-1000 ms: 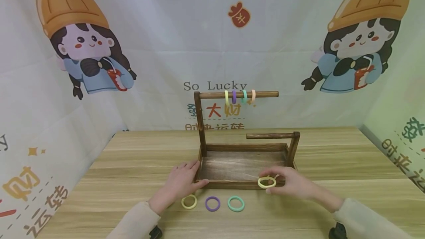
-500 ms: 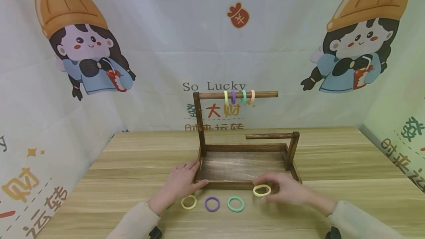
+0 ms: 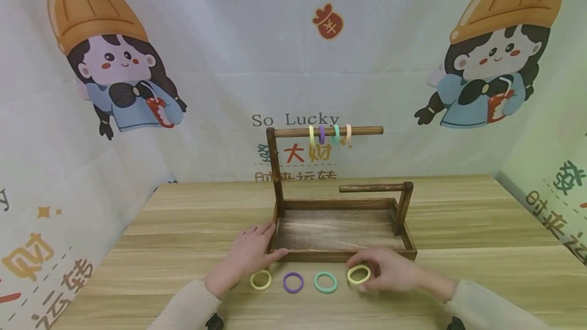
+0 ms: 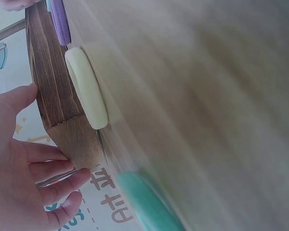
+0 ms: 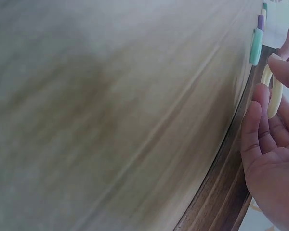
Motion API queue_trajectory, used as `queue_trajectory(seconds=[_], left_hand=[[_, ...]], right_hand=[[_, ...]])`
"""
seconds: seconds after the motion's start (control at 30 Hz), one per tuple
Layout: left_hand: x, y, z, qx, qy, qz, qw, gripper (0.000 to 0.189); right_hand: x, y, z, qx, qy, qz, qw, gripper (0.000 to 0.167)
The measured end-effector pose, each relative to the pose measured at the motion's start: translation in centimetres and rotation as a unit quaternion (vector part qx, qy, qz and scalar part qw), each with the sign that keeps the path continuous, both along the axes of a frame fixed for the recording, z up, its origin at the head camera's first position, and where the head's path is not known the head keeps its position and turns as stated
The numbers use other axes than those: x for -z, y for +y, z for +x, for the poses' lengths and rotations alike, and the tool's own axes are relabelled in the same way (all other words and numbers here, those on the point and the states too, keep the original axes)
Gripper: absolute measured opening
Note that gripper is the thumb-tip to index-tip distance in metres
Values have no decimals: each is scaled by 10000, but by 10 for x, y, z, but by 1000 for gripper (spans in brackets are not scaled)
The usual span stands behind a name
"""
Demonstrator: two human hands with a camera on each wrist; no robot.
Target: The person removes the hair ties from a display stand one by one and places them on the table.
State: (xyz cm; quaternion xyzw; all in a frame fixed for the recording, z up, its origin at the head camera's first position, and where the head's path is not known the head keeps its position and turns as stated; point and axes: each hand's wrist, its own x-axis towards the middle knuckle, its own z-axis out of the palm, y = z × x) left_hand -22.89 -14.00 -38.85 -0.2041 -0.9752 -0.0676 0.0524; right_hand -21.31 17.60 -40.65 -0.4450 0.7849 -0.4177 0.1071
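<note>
Your wooden tray [image 3: 341,256] sits at the middle of the worktop [image 3: 481,233], and nothing shows inside it; its upper rod [image 3: 293,131] at 12 o'clock carries four hair ties [image 3: 330,134]. Your left hand [image 3: 251,251] lies flat at the tray's 9 o'clock corner, fingers straight and apart, thumb against the front wall. In front of the tray, at 6 o'clock, lie a yellow ring [image 3: 261,279], a purple ring [image 3: 293,282] and a green ring [image 3: 325,281]. Just right of them, your right hand [image 3: 382,269] pinches a pale yellow ring [image 3: 358,274] between thumb and fingertips, low at the worktop, near the tray's front wall.
</note>
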Motion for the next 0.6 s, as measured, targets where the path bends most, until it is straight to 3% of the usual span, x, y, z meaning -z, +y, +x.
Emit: queue_trajectory(seconds=[0.3,0.6], left_hand=[[1,-1,1,13,38,32,10000,72],[1,0,1,30,46,57,10000,73]], right_hand=[[3,-1,0,-48,-174,192,9997,38],[6,0,-1,-6,-34,270,9996,40]])
